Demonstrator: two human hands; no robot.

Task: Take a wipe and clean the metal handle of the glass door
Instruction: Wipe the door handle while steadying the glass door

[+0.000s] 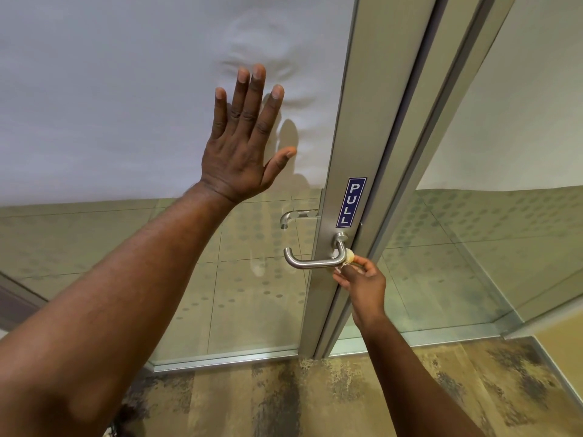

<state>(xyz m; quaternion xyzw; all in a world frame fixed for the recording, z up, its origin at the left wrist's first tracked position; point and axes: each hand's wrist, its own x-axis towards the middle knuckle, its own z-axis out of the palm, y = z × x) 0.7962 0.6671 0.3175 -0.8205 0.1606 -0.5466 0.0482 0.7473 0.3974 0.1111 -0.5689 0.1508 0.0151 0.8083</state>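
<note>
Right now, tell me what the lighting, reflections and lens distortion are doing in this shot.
Head view: even, soft light; the left hand casts a faint shadow or reflection on the frosted glass; a second handle shape shows in the glass behind the metal handle; the wide lens bends the door frame and stretches the near forearm; the right hand and wipe stay sharp.

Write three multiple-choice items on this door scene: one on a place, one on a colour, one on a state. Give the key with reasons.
1. Where is the wipe?
A. on the floor
B. at the handle's bend near the frame
C. under the left hand

2. What colour is the PULL sign?
A. blue
B. red
C. green

3. How is the left hand?
A. fisted
B. gripping the handle
C. open, fingers spread

Key: B, the right hand presses it to the metal handle; A, white letters on blue; C, it lies spread against the frosted glass.
</note>
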